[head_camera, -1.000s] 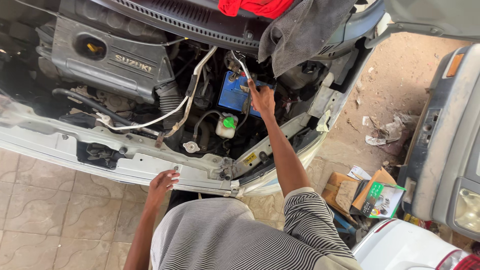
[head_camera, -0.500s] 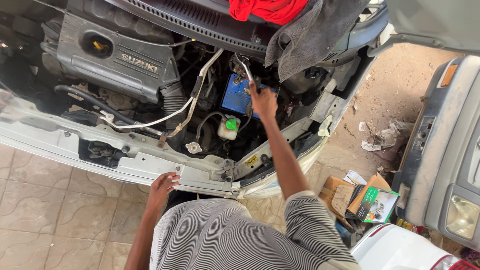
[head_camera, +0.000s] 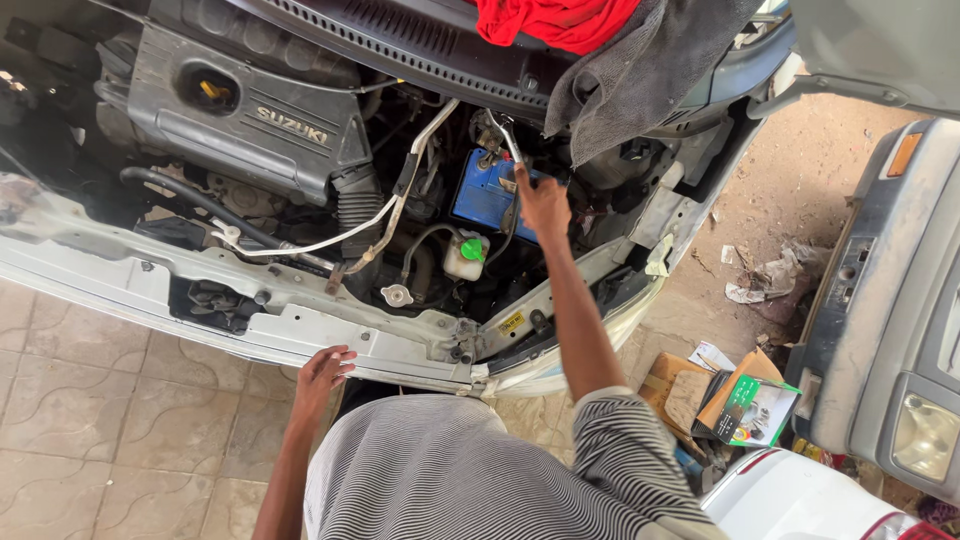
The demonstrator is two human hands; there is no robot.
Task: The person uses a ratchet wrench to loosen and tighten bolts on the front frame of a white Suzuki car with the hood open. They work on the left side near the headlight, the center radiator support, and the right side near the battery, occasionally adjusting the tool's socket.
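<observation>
Two hands at work over an open engine bay. Right hand (head_camera: 541, 203) up at centre frame, fingers curled tight round the shaft of a metal wrench (head_camera: 507, 140), the tool's head reaching up past the blue car battery (head_camera: 487, 193) toward its terminal end. Left hand (head_camera: 322, 372) down at lower centre-left, fingers spread and pressed flat on the white front crossmember (head_camera: 330, 335), bracing. Wrench: stiff steel, probably light enough for one hand, likely slick if greasy, so best gripped low on the shaft, away from the jaws. Battery beneath: by the look heavy, rigid plastic case, seated deep between hoses and wiring, awkward to reach. Just below the battery, a small white reservoir with a green cap (head_camera: 466, 254). Grey plastic engine cover (head_camera: 255, 115) filling the upper left of the frame. Red cloth (head_camera: 555, 20) and a dark grey towel (head_camera: 640, 70) draped over the cowl at top centre. Underfoot, beige patterned floor tiles (head_camera: 110, 400) at lower left, giving way to dusty bare ground with paper scraps at right. Cardboard and a small green-and-black box (head_camera: 752, 410) lying at lower right, beside the dusty bumper of a second vehicle (head_camera: 880, 320).
</observation>
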